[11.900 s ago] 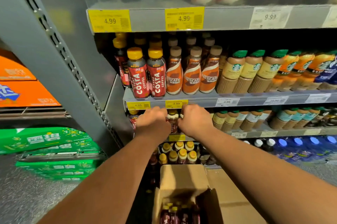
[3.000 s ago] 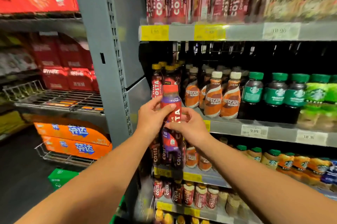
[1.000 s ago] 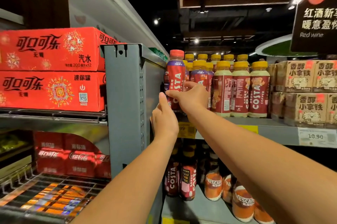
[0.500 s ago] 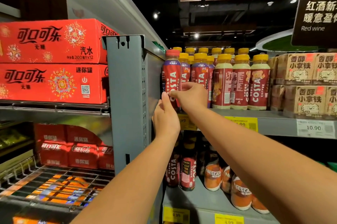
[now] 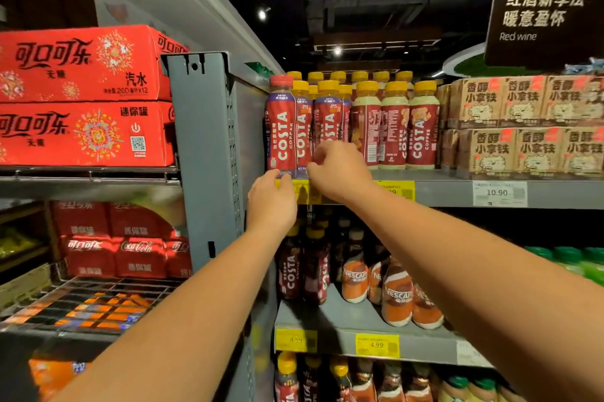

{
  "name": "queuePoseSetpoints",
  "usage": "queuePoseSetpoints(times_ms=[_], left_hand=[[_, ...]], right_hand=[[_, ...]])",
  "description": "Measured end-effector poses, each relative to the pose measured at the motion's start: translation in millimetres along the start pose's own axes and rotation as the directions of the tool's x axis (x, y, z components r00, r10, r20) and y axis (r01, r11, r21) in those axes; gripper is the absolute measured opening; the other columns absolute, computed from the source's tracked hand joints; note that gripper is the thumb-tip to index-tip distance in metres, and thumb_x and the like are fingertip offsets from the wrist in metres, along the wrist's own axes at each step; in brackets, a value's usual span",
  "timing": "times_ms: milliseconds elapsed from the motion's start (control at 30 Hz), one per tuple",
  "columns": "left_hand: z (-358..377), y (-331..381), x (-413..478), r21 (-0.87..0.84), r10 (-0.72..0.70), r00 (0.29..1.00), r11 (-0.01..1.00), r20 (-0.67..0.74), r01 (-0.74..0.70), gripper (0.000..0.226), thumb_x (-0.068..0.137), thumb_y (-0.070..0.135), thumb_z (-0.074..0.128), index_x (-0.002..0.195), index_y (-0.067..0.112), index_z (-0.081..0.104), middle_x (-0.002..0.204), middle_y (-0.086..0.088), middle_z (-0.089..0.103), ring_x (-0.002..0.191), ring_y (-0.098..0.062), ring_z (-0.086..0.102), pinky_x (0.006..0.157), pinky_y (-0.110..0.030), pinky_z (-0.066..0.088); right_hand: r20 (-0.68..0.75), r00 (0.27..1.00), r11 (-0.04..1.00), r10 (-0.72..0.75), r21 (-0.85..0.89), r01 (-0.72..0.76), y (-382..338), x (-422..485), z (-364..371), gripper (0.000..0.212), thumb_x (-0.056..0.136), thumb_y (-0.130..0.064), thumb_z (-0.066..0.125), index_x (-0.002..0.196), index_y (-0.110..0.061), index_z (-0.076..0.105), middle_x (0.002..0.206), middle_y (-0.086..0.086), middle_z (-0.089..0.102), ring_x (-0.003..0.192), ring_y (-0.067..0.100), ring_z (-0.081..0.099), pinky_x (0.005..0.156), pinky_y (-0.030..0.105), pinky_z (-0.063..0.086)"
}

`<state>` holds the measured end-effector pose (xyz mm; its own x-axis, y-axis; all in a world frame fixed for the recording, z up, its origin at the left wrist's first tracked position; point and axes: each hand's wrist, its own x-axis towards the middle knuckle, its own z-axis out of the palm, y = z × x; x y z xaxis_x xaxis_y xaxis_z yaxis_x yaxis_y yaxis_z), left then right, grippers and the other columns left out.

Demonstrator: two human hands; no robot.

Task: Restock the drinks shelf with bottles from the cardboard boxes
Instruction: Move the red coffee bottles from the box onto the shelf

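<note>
A red-capped Costa coffee bottle (image 5: 281, 127) with a purple and red label stands upright at the far left of the top drinks shelf (image 5: 441, 192), beside the yellow-capped Costa bottles (image 5: 392, 127). My left hand (image 5: 273, 202) is just below it, fingertips touching the shelf's front edge under the bottle's base. My right hand (image 5: 340, 173) hovers in front of the neighbouring bottles with fingers loosely curled and nothing in them. No cardboard box is in view.
A grey upright post (image 5: 202, 156) borders the shelf on the left, with red Coca-Cola cartons (image 5: 81, 97) beyond it. Brown latte cartons (image 5: 523, 127) fill the shelf's right. Nescafe bottles (image 5: 395, 297) stand on the shelf below. A wire rack (image 5: 81, 303) is at lower left.
The bottle was lifted from a lower shelf up to the top shelf and set down at its left end. My right hand has let go of it and shifted right; my left hand dropped to the shelf edge.
</note>
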<state>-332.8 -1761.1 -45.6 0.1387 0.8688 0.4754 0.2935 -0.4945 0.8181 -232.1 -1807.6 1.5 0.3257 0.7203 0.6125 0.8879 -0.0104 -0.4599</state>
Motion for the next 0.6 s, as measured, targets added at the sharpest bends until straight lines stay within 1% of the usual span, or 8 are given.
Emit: queuePoseSetpoints(times_ms=[67, 133, 200, 267, 367, 500, 567, 600], left_hand=[[-6, 5, -17, 0.183, 0.069, 0.997, 0.980, 0.024, -0.073, 0.036, 0.099, 0.026, 0.042, 0.130, 0.014, 0.054, 0.131, -0.010, 0.053, 0.114, -0.025, 0.051, 0.086, -0.031, 0.040], [-10, 10, -39, 0.306, 0.097, 0.993, 0.945, 0.064, -0.112, 0.035, 0.096, 0.027, 0.046, 0.127, 0.013, 0.056, 0.127, -0.010, 0.056, 0.110, -0.028, 0.053, 0.084, -0.032, 0.041], [-9, 15, -64, 0.403, 0.075, 0.992, 0.909, 0.102, -0.110, 0.039, 0.095, 0.030, 0.048, 0.130, 0.015, 0.055, 0.132, -0.007, 0.054, 0.115, -0.026, 0.052, 0.088, -0.033, 0.043], [-6, 20, -90, 0.480, 0.058, 0.989, 0.870, 0.137, -0.118, 0.042, 0.093, 0.031, 0.049, 0.133, 0.018, 0.052, 0.135, -0.005, 0.053, 0.119, -0.026, 0.052, 0.092, -0.035, 0.044], [4, 25, -129, 0.536, 0.054, 0.978, 0.830, 0.202, -0.156, 0.038, 0.091, 0.030, 0.051, 0.127, 0.020, 0.057, 0.126, -0.006, 0.058, 0.110, -0.028, 0.056, 0.087, -0.036, 0.049], [24, 16, -178, 0.583, 0.018, 0.955, 0.789, 0.295, -0.195, 0.024, 0.088, 0.026, 0.051, 0.105, 0.019, 0.066, 0.107, -0.007, 0.064, 0.103, -0.030, 0.058, 0.079, -0.036, 0.050], [35, 5, -199, 0.590, 0.023, 0.942, 0.774, 0.334, -0.228, 0.025, 0.088, 0.029, 0.051, 0.107, 0.019, 0.066, 0.111, -0.007, 0.065, 0.106, -0.031, 0.057, 0.082, -0.038, 0.050], [41, -2, -207, 0.590, 0.023, 0.933, 0.770, 0.358, -0.245, 0.029, 0.088, 0.029, 0.052, 0.112, 0.019, 0.065, 0.117, -0.007, 0.064, 0.109, -0.030, 0.057, 0.085, -0.039, 0.050]], right_hand=[[0.059, 0.998, 0.991, -0.016, -0.132, 0.023, 7, -16, -12, 0.006, 0.086, -0.018, 0.053, 0.082, -0.015, 0.052, 0.087, 0.007, 0.057, 0.082, 0.025, 0.052, 0.066, 0.027, 0.037], [0.122, 0.992, 0.972, -0.007, -0.233, 0.036, 14, -36, -22, 0.018, 0.083, -0.018, 0.054, 0.069, -0.012, 0.044, 0.074, 0.006, 0.048, 0.076, 0.030, 0.048, 0.057, 0.029, 0.033], [0.191, 0.982, 0.952, 0.003, -0.302, 0.055, 19, -59, -33, 0.027, 0.083, -0.021, 0.056, 0.063, -0.013, 0.041, 0.067, 0.004, 0.043, 0.072, 0.029, 0.046, 0.051, 0.028, 0.030], [0.248, 0.969, 0.945, 0.018, -0.320, 0.065, 26, -85, -42, 0.026, 0.086, -0.025, 0.057, 0.068, -0.011, 0.046, 0.068, 0.004, 0.045, 0.072, 0.028, 0.048, 0.053, 0.028, 0.034], [0.322, 0.946, 0.949, 0.039, -0.310, 0.066, 40, -127, -49, 0.017, 0.087, -0.025, 0.058, 0.081, -0.010, 0.054, 0.070, 0.005, 0.047, 0.073, 0.028, 0.051, 0.060, 0.031, 0.041], [0.381, 0.923, 0.925, 0.060, -0.368, 0.092, 70, -178, -48, 0.019, 0.086, -0.026, 0.055, 0.077, -0.009, 0.053, 0.078, 0.013, 0.051, 0.079, 0.034, 0.052, 0.059, 0.030, 0.040], [0.389, 0.917, 0.927, 0.085, -0.368, 0.070, 89, -199, -46, 0.018, 0.085, -0.027, 0.056, 0.081, -0.010, 0.056, 0.089, 0.014, 0.058, 0.088, 0.034, 0.056, 0.062, 0.029, 0.040], [0.390, 0.915, 0.930, 0.105, -0.365, 0.049, 98, -208, -44, 0.019, 0.085, -0.025, 0.056, 0.074, -0.010, 0.051, 0.084, 0.012, 0.056, 0.083, 0.033, 0.055, 0.057, 0.028, 0.038]])
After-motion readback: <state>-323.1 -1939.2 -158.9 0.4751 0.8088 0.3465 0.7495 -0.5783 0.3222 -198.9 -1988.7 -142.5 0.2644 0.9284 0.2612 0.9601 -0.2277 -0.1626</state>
